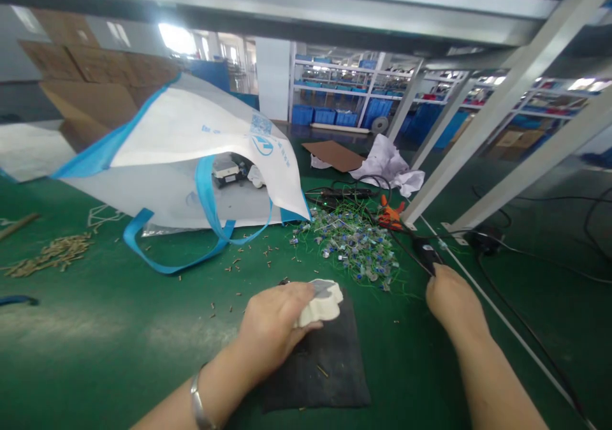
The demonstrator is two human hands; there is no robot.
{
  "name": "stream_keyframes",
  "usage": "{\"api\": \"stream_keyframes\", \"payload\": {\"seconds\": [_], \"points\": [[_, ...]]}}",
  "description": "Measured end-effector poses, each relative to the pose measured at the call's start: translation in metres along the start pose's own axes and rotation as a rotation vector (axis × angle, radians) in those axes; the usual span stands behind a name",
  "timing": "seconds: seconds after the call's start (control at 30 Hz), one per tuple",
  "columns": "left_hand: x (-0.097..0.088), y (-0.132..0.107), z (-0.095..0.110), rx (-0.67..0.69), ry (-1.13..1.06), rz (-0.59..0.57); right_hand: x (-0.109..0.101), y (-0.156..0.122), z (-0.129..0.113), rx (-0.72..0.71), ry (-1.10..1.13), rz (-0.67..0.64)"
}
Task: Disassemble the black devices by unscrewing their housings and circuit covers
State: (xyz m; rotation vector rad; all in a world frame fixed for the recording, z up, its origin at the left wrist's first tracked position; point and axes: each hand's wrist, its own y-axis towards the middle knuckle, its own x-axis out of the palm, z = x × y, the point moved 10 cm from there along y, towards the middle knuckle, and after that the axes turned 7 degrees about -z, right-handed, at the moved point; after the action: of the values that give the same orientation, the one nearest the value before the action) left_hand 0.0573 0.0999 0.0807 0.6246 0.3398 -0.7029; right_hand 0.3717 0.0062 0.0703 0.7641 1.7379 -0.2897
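Observation:
My left hand point(275, 325) is closed around a small white lobed piece point(322, 302) and holds it over a dark mat point(329, 360) on the green table. My right hand point(452, 299) is closed on a black corded tool point(425, 251) that points away from me, its tip near a heap of small blue-and-white parts with green wires point(354, 242). A silver bracelet sits on my left wrist.
A white bag with blue handles point(191, 155) lies on its side at left. Orange pliers point(389, 213), black cables point(526, 245) and crumpled paper point(387, 162) lie beyond the heap. Slanted metal frame legs point(482, 130) rise at right. Tan bits point(52, 254) are scattered far left.

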Motion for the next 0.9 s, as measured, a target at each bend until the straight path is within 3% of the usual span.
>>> {"api": "stream_keyframes", "payload": {"seconds": [0.1,0.2,0.3,0.37,0.43,0.53,0.6,0.67,0.73,0.83,0.9], "points": [[0.011,-0.013,0.011,0.143,0.016,-0.065,-0.005,0.007,0.005,-0.01,-0.143,0.035],[0.01,-0.017,0.011,0.176,0.016,-0.055,-0.004,-0.003,-0.01,-0.056,-0.223,0.067],[0.006,-0.012,0.01,0.157,0.002,-0.023,0.019,-0.017,-0.03,-0.141,-0.269,-0.074],[0.002,-0.004,0.004,0.072,-0.022,-0.001,0.03,-0.019,-0.03,-0.134,-0.319,-0.154],[-0.002,0.004,-0.013,-0.116,-0.075,0.04,0.03,-0.012,-0.019,-0.056,-0.383,-0.18],[-0.002,0.01,-0.046,-0.441,-0.282,0.091,0.024,0.005,0.012,0.111,-0.469,-0.223],[0.008,0.013,-0.062,-0.583,-0.52,0.078,0.022,0.014,0.039,0.271,-0.508,-0.27],[0.02,0.017,-0.068,-0.659,-0.72,0.028,0.023,0.018,0.063,0.426,-0.52,-0.318],[0.025,0.018,-0.069,-0.705,-0.784,-0.018,0.026,0.022,0.076,0.494,-0.499,-0.359],[0.019,0.018,-0.062,-0.717,-0.67,-0.065,0.023,0.031,0.077,0.457,-0.434,-0.349],[0.011,0.02,-0.054,-0.683,-0.466,-0.095,0.007,0.035,0.07,0.418,-0.378,-0.269]]}}
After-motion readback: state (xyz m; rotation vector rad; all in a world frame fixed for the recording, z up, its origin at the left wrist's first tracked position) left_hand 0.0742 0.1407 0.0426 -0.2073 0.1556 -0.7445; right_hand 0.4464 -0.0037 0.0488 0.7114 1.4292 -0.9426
